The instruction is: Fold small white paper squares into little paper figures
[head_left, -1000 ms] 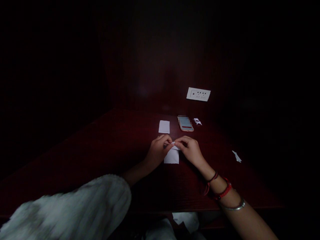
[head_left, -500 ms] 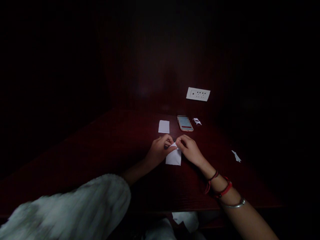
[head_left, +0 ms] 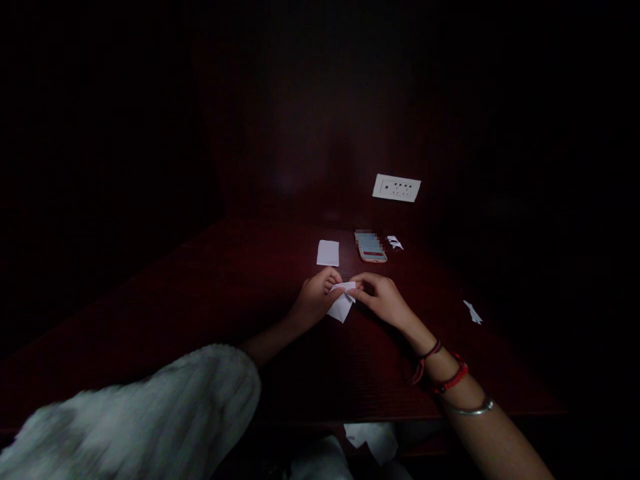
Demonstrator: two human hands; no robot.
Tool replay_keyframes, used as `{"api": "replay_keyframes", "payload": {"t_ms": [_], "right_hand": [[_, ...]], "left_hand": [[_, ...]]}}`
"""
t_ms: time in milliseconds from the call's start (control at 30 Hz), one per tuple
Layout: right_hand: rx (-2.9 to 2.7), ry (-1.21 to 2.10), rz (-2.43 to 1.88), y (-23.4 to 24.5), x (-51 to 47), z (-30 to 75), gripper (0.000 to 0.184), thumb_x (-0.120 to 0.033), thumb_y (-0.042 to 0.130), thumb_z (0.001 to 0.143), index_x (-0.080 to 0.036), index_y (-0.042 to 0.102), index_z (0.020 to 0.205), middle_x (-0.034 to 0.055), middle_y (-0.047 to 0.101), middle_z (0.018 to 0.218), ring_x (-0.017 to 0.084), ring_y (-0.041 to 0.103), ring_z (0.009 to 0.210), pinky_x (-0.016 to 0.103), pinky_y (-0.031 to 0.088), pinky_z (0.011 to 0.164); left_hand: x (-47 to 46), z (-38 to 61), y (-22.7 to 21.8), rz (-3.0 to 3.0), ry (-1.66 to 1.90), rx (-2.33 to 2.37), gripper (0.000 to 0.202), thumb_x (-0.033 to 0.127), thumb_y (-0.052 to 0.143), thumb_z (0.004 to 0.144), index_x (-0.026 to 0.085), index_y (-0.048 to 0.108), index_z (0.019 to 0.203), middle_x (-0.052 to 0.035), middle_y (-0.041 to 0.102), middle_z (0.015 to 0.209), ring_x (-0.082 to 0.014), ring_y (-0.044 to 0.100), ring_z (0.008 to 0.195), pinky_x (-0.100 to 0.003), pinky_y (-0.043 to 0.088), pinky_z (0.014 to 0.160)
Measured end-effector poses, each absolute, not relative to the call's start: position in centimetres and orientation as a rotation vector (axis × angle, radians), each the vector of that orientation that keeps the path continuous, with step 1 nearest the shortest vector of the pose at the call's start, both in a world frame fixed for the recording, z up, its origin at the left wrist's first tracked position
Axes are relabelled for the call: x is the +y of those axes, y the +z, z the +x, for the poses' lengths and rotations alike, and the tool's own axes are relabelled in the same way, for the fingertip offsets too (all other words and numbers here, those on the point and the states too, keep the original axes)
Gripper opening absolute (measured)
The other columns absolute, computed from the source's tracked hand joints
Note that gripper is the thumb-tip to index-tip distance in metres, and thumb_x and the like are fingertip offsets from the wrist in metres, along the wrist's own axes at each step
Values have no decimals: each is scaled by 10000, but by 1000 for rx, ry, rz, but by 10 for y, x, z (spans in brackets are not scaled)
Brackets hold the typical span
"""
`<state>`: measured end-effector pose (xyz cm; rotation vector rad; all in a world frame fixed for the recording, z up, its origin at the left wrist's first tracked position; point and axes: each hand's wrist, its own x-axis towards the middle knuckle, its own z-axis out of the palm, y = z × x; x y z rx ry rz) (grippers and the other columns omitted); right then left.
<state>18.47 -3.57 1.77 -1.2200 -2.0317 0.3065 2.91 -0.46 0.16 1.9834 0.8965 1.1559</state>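
Note:
A small white sheet of paper (head_left: 341, 309) is pinched between both hands above the dark red table (head_left: 240, 293), its upper part folded over and its lower corner pointing toward me. My left hand (head_left: 319, 295) grips the left side, with the thumb on the near face and the fingers curled behind. On the right side, my right hand (head_left: 381, 297) holds the paper's top edge between thumb and fingertips. The fingertips behind the paper are partly hidden.
Beyond my hands lie a white paper rectangle (head_left: 328, 253) and a phone (head_left: 371, 247) with a lit screen. Paper scraps (head_left: 395, 243) rest beside the phone, and a folded white paper piece (head_left: 473, 312) lies at the right. A socket panel (head_left: 397, 189) is on the wall.
The paper has turned and tilted, so its lower edge now shows as a corner. My right hand has shifted slightly right and down, and a folded strip shows along the top.

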Motion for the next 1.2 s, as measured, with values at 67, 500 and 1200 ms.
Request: {"api": "replay_keyframes", "payload": {"t_ms": [67,500,1200], "right_hand": [[-2033,244,-1248,19,-37,184,146,-258,484,714,-163,560,794,8,563,696,97,492,633,198,344,586],[-2022,200,-1234,24,-40,180,126,-230,421,755,-166,529,769,2,549,688,97,484,639,196,335,593],[-2070,161,-1268,20,-35,180,102,-189,435,743,-162,475,653,11,503,664,108,454,639,214,330,592]], "left_hand": [[-4,29,2,2011,1143,911,63,194,462,670,166,447,724,34,507,649,-73,494,584,-163,374,502],[-8,26,11,2266,1099,933,74,230,423,722,185,435,779,27,519,734,-96,498,679,-197,375,603],[-8,25,15,2241,1110,962,118,220,446,712,192,446,827,37,556,718,-106,531,686,-202,371,611]]}}
